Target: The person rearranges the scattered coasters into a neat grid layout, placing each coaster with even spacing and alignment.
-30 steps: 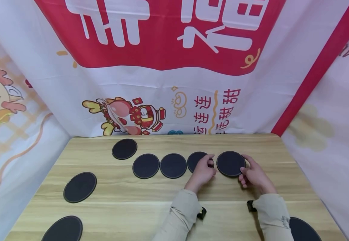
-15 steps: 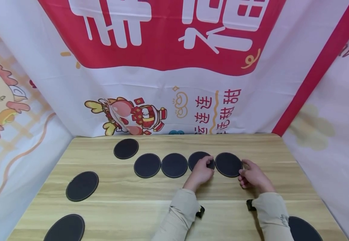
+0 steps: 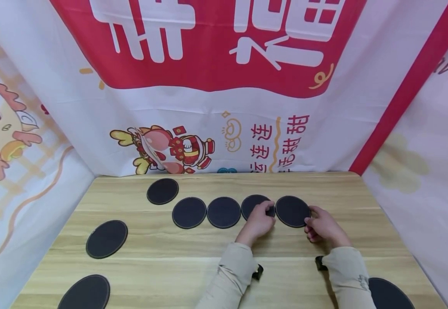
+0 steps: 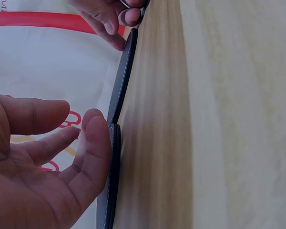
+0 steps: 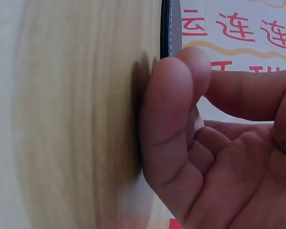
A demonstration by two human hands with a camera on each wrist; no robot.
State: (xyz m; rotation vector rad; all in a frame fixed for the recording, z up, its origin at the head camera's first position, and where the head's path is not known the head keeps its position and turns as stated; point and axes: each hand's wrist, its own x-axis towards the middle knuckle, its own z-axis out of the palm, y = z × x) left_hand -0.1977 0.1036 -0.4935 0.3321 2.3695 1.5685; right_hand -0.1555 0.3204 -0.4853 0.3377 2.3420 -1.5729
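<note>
Four round black coasters with pale stitched rims lie in a curved row, edge to edge or nearly so. From the left they are the first coaster, the second coaster, the third coaster and the fourth coaster. My left hand rests over the right part of the third one, thumb and fingers apart in the left wrist view with nothing between them. At the fourth coaster's right edge, my right hand holds the rim with thumb and forefinger, the other fingers curled under.
Beyond the row, one coaster lies at the back left. Two more, a middle coaster and a near coaster, lie down the left side. Another coaster sits by my right sleeve. A printed cloth hangs behind the wooden table.
The right hand has slid the fourth coaster leftward, closing the gap to the third. Over the last half second both hands have stayed almost still.
</note>
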